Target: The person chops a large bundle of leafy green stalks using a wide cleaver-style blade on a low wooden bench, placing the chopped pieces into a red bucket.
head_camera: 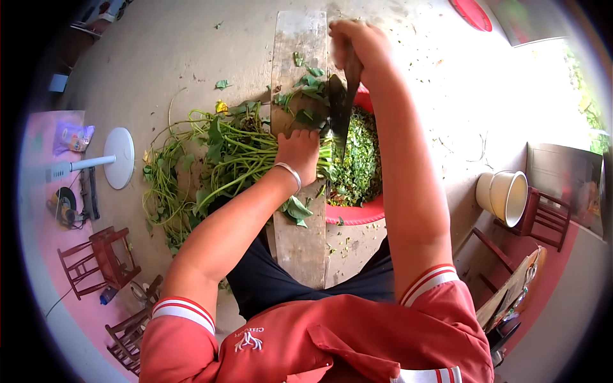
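Note:
A long bundle of leafy green vines (244, 153) lies across a wooden plank (300, 249), its cut ends at the plank's right edge. My left hand (299, 153), with a silver bangle at the wrist, presses down on the bundle near those ends. Gripped by its handle in my right hand (359, 48), a dark broad-bladed knife (341, 107) is slightly blurred and stands beside the plank's right edge, close to the stems. Chopped greens (357, 163) fill a red plastic basin (357, 215) beside the plank, partly hidden by my right forearm. Loose leaves (311, 84) lie on the plank.
More vines (167, 191) trail onto the concrete floor at left. A white fan base (119, 158) and a wooden chair (107, 253) stand farther left. At right are a cream bucket (503, 196) and another wooden chair (550, 215). A red round object (471, 14) lies at the upper right.

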A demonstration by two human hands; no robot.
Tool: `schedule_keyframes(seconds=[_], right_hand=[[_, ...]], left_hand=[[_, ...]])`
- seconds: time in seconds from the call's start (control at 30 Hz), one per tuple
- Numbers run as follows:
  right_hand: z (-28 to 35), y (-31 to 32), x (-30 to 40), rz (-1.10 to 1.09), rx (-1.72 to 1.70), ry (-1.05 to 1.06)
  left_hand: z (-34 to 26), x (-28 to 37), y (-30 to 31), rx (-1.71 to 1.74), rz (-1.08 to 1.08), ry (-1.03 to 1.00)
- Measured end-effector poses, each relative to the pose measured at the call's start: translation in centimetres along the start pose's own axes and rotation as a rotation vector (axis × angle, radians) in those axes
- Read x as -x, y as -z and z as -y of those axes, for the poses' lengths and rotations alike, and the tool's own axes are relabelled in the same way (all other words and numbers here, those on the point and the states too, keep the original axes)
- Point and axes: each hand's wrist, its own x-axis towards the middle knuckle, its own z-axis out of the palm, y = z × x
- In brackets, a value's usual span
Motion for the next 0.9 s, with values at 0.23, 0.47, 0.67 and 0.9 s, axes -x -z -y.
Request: schedule_keyframes(seconds=[0.23,0.47,0.67,0.9], right_hand=[[-1.3,-1.4,2.8,-0.065,0.094,0.066],[-12.3,-1.3,18.1,-0.237,0.421,0.250],[-15.1,-3.8,26.9,-0.273,0.348,-0.020],[-21.3,-7.9,20.1,-0.321,-0.610,-0.471]], left_hand=[[0.2,-1.6,0.0,0.044,0.023,0.061],[-0.1,-2.0,1.8,0.116,0.159,0.134],[0.6,-1.8,3.0,0.046,0.258,0.044],[2.0,-3.2,3.4,0.066,0.493,-0.017]])
